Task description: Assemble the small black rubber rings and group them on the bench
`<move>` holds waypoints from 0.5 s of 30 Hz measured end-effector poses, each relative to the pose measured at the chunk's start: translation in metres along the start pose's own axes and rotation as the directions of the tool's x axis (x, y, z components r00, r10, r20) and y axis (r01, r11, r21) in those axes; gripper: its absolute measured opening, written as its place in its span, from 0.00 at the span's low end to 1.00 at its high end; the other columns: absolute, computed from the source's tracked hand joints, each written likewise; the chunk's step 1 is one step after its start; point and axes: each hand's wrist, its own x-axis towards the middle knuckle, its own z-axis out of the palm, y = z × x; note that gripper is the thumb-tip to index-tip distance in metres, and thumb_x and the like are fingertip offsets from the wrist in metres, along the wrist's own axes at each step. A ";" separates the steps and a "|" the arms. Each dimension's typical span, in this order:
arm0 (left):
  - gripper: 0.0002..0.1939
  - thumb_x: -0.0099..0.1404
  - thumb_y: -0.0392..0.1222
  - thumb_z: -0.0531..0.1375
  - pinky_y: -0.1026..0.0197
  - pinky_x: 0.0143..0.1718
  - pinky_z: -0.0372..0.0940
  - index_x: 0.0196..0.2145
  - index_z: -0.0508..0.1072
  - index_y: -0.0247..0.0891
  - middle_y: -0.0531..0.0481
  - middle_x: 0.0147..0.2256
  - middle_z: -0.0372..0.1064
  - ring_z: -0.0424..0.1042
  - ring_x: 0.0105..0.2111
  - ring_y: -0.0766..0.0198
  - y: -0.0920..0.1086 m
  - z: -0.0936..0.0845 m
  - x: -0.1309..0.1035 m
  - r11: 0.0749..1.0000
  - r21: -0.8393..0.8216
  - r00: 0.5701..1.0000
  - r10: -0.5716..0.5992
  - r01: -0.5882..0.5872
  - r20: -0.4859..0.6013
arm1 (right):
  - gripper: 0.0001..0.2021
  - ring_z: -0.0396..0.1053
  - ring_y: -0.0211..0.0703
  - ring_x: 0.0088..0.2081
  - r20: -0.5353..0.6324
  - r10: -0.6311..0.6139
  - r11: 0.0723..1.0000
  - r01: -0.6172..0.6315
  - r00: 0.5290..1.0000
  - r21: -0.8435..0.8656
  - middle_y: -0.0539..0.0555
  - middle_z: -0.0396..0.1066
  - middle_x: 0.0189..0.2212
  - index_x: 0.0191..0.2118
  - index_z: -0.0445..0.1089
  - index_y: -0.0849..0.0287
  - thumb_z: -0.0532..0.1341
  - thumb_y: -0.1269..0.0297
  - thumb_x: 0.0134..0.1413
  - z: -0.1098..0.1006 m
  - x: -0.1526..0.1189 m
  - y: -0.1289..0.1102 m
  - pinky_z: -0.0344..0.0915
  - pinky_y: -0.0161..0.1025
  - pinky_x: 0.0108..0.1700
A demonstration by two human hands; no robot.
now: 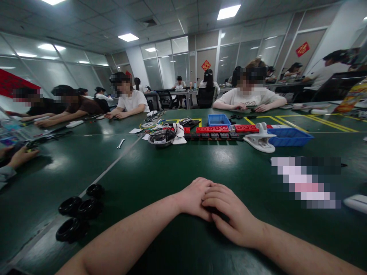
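Observation:
My left hand [195,196] and my right hand [233,215] rest together at the near middle of the green table [160,172]. The fingers of my right hand lie loosely bent across the fingers of my left, with the thumb apart and no object in view between them. What the left fingers do is hidden beneath. To the left of my forearm are several glossy black rings [70,206], hollow in the middle. Further off lies a small open-end wrench [120,144].
Ahead stand a metal bowl of cables [162,138], red trays [212,129], a white clip stand [260,137] and blue bins [291,136], [219,120]. A pixelated flat item [304,183] lies right. A co-worker's hand [23,156] works at far left; other people sit across the table.

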 end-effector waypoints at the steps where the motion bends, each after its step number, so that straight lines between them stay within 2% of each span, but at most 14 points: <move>1: 0.34 0.42 0.51 0.65 0.55 0.52 0.52 0.46 0.63 0.38 0.47 0.44 0.61 0.59 0.47 0.55 0.001 0.000 0.000 1.000 -0.006 1.000 -0.008 0.008 -0.005 | 0.15 0.62 0.46 0.45 -0.009 0.036 0.999 -0.036 0.999 -0.029 0.55 0.67 0.40 0.43 0.62 0.58 0.52 0.71 0.47 0.000 0.000 0.000 0.54 0.51 0.52; 5: 0.34 0.44 0.52 0.64 0.53 0.52 0.52 0.47 0.60 0.37 0.45 0.45 0.60 0.59 0.46 0.54 0.008 0.002 0.000 0.998 0.013 0.997 -0.061 0.062 -0.040 | 0.15 0.61 0.50 0.43 -0.082 0.207 0.965 -0.217 0.975 -0.146 0.59 0.65 0.40 0.42 0.61 0.60 0.57 0.62 0.47 0.003 -0.001 0.006 0.59 0.50 0.45; 9: 0.34 0.42 0.57 0.64 0.52 0.49 0.54 0.44 0.61 0.38 0.47 0.40 0.62 0.61 0.42 0.55 0.013 0.008 0.002 0.988 0.040 0.985 -0.142 0.147 -0.102 | 0.11 0.61 0.47 0.37 -0.125 0.346 0.898 -0.367 0.930 -0.242 0.57 0.64 0.34 0.37 0.62 0.61 0.58 0.62 0.48 0.008 -0.001 0.014 0.60 0.48 0.40; 15: 0.20 0.48 0.52 0.61 0.53 0.49 0.53 0.35 0.65 0.36 0.49 0.35 0.63 0.62 0.39 0.58 0.012 0.011 0.003 0.973 0.117 0.973 -0.181 0.198 -0.140 | 0.09 0.60 0.46 0.34 -0.135 0.418 0.854 -0.440 0.898 -0.279 0.54 0.62 0.30 0.33 0.60 0.61 0.58 0.62 0.48 0.011 -0.001 0.017 0.60 0.46 0.37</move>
